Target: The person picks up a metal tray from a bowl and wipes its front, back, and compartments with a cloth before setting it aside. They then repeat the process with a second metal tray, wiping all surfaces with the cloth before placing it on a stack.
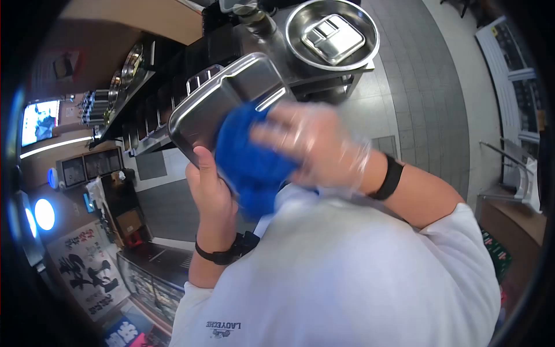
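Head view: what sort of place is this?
Probably a restaurant or canteen kitchen: a compartmented steel food tray wiped with a blue cloth, another tray in a round steel basin, and a grey tiled floor.

Grey tiled floor (428,87), steel counter (289,58)

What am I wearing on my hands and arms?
The right hand wears a clear plastic glove with a black band at the wrist. The left hand has a black wristband too. Both arms come from short white sleeves.
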